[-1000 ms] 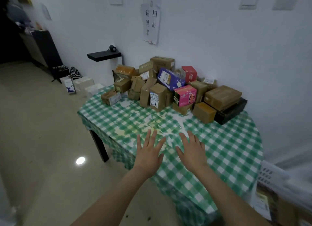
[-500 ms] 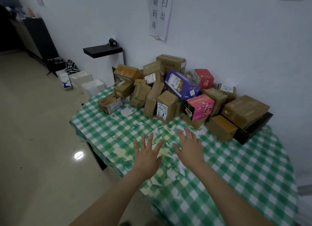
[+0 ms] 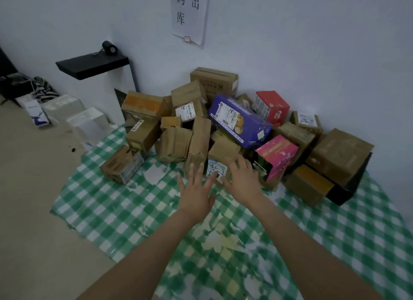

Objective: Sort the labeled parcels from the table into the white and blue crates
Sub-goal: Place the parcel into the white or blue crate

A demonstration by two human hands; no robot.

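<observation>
Floor, far left: 3 white boxes (image 3: 64,107) in a row along the wall. Above them is 1 black shelf (image 3: 91,64) carrying 1 small black device (image 3: 109,48). On the wall, further right: 1 paper sign (image 3: 190,13).

Table (image 3: 107,210), green-and-white checked cloth. The parcels (image 3: 174,143) are heaped at its far edge against the wall. Count, left to right:
- brown cartons: roughly 15; several are half buried, so the count is not firm
- purple box (image 3: 241,123): 1
- red box (image 3: 271,107): 1
- pink box (image 3: 277,158): 1
- black box (image 3: 348,187): 1, at the right end under a brown carton

Hands: 2, bare, palms down over the cloth in front of the pile.

Left hand (image 3: 196,192): fingers straight and spread wide, holding nothing. The fingertips are near the foot of the tall brown parcel (image 3: 199,140).

Right hand (image 3: 242,181): fingers straight and fanned, gripping nothing. They lie across the front of the labelled brown parcel (image 3: 221,152), with the thumb beside its white label (image 3: 214,168). Touching or just above it: cannot tell.
</observation>
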